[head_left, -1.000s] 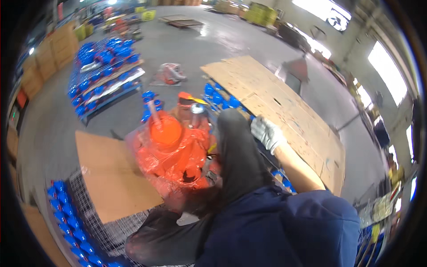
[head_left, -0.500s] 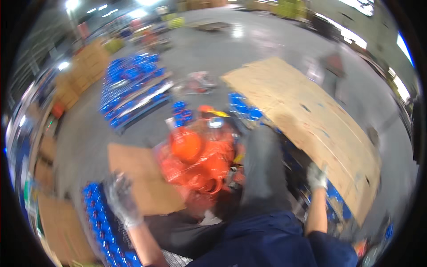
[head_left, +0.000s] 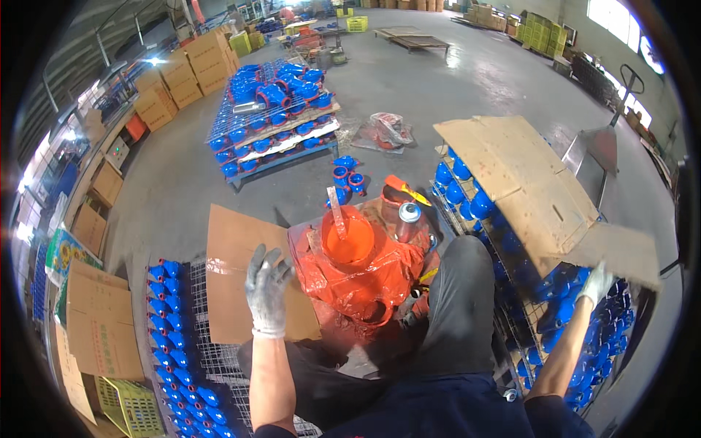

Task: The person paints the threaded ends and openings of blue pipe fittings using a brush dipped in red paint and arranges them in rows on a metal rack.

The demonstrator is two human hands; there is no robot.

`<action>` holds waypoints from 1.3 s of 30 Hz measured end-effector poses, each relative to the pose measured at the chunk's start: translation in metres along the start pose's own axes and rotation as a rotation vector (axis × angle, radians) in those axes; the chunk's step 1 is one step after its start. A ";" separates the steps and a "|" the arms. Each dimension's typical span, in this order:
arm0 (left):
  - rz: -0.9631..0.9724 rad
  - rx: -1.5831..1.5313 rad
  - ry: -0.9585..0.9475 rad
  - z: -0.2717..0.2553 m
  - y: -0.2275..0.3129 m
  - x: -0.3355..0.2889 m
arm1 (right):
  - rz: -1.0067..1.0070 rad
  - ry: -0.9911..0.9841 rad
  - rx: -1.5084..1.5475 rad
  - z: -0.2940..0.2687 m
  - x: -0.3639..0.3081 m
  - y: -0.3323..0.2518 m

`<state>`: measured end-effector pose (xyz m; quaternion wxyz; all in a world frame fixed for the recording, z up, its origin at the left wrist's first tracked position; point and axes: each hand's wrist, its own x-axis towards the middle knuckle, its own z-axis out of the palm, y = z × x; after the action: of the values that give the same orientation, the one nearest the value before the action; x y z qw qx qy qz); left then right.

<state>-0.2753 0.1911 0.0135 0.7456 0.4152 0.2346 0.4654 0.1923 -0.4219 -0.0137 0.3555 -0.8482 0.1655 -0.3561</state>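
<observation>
In the head view, the person sits low on the floor with a bucket of orange paint (head_left: 349, 244) right in front of the knees, in the middle of the frame, so both arms can get to it easily. A stick (head_left: 336, 212) stands tilted in the paint. The bucket sits in crinkly plastic sheeting (head_left: 365, 281) that is all orange, which looks like it keeps drips off the floor. The left hand (head_left: 267, 288), in a grey glove, hangs over a flat cardboard sheet (head_left: 237, 281) at the centre left; its fingers are spread wide and it holds nothing. That sheet lies on a wire rack (head_left: 212, 358) full of blue parts (head_left: 166, 328) in the lower left, probably to cover them. The right hand (head_left: 595, 283), also gloved, is far out at the right of the frame, and its grip looks pinched on the edge of a big cardboard piece (head_left: 533, 190), lifting that edge so the blue parts underneath show. A spray can (head_left: 407, 220) stands just behind the bucket. In the upper middle, more blue parts rest on a pallet (head_left: 274, 120), well apart from the person.
</observation>
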 end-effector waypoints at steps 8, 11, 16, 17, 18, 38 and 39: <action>-0.061 0.048 -0.064 0.020 0.005 -0.001 | -1.004 -0.432 -0.808 0.076 -0.056 -0.220; -0.076 0.044 -0.084 0.018 0.001 0.006 | -1.073 -0.776 -0.373 0.125 -0.084 -0.222; -0.087 0.061 -0.064 0.013 -0.007 0.008 | -0.551 -0.239 -0.243 0.133 -0.116 -0.135; -0.094 0.076 -0.066 0.013 -0.010 0.009 | -0.408 -0.173 -0.293 0.129 -0.117 -0.115; -0.115 0.094 -0.060 0.014 -0.013 0.010 | -0.168 -0.356 -0.183 0.125 -0.112 -0.097; -0.251 0.354 0.168 -0.009 -0.066 0.059 | 0.704 -0.973 1.378 0.140 -0.006 -0.192; -0.237 0.350 0.175 -0.010 -0.067 0.060 | 0.732 -0.893 1.426 0.137 0.002 -0.207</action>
<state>-0.2218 0.2339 -0.0458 0.6883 0.4658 0.4228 0.3612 0.2984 -0.2136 0.0686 0.9162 -0.3817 0.0121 0.1217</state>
